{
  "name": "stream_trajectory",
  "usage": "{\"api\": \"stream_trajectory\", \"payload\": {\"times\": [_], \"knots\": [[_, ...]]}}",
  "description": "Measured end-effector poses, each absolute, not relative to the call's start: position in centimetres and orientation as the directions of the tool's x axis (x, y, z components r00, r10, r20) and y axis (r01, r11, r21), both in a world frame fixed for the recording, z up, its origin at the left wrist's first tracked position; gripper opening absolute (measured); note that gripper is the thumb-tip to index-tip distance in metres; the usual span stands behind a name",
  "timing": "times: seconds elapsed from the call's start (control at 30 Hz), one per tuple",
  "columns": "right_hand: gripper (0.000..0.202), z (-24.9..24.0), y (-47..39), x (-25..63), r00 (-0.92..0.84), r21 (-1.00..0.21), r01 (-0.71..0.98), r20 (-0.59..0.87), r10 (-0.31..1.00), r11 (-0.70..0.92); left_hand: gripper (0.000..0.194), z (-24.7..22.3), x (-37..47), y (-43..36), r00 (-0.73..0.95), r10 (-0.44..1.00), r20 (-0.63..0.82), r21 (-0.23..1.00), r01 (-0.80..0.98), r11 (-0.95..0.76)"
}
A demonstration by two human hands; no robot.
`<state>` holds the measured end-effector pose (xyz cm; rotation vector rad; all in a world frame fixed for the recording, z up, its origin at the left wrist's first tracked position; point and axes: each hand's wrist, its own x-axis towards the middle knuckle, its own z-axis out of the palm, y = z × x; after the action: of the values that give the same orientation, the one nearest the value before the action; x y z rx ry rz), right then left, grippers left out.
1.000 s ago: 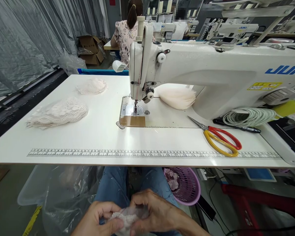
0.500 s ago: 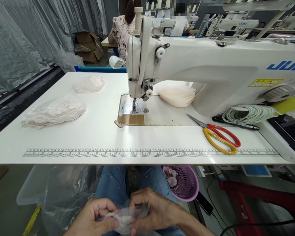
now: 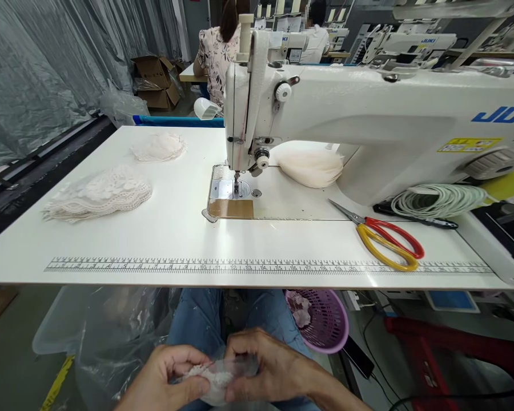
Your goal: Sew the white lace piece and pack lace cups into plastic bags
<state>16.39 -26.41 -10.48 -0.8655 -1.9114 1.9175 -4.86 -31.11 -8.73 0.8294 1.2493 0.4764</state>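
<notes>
White table point(image 3: 163, 240) fills the frame's middle. At the bottom edge, left hand point(image 3: 165, 379) and right hand point(image 3: 268, 371) both pinch a lace piece point(image 3: 216, 379).

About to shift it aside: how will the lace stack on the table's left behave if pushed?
The lace stack looks thin, layered and soft, so probably light and floppy. A push from one side would likely fan or slide the top layers rather than move it whole. It won't roll.

Left hand point(image 3: 165, 381) and right hand point(image 3: 268, 371) cut off by the bottom edge, fingers covering much of the small lace piece point(image 3: 212, 379). Sewing machine point(image 3: 368, 120) cropped at right, brand lettering incomplete. Purple basket point(image 3: 325, 322) partly hidden under the table point(image 3: 163, 234).
</notes>
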Motion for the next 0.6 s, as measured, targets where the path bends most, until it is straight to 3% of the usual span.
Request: {"api": "stream_trajectory", "payload": {"times": [0.4, 0.6], "knots": [[0.015, -10.38, -25.98, 16.38, -0.818, -0.985, 0.156, -0.169, 0.550, -0.070, 0.044, -9.48, -5.51, -31.11, 0.336, 0.733, -0.592, 0.798, 0.112, 0.593], [0.035, -10.90, -26.21, 16.12, -0.820, -0.990, 0.141, -0.123, 0.559, -0.010, 0.049, -9.41, -5.65, -30.99, 0.336, 0.723, -0.604, 0.789, 0.121, 0.602]]}}
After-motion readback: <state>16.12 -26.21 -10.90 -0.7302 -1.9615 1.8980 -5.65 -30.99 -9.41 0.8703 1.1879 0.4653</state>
